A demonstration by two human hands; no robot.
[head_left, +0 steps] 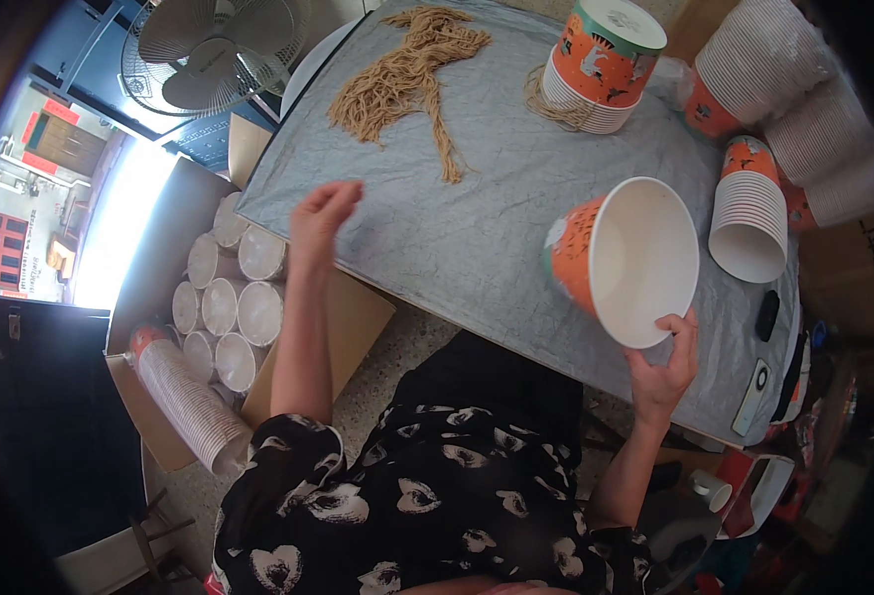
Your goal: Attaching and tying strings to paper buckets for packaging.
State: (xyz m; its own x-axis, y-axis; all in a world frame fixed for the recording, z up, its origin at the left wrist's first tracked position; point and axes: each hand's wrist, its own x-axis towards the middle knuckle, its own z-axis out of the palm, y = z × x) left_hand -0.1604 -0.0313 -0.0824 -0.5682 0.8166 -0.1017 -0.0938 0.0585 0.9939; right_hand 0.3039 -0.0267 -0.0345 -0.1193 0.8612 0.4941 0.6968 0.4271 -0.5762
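Observation:
My right hand (663, 369) pinches the rim of a large paper tub (645, 263), orange and green outside and white inside. The tub is tilted, its mouth turned toward me, over the grey-covered table (477, 238). My left hand (326, 213) is raised over the table's left edge with its fingers drawn together; whatever they may hold is too small to make out. Beyond it lies a bundle of tan strings (397, 84). At the far side stands a stack of orange paper tubs (606, 64), upside down, with tan string around its lower rims.
To the right lie a short stack of paper cups (749, 213) and wrapped stacks of tubs (764, 59). A black object (767, 315) and a pale remote-like device (751, 397) rest near the right edge. An open carton (179, 436) holds several wrapped stacks; a fan (214, 55) stands behind.

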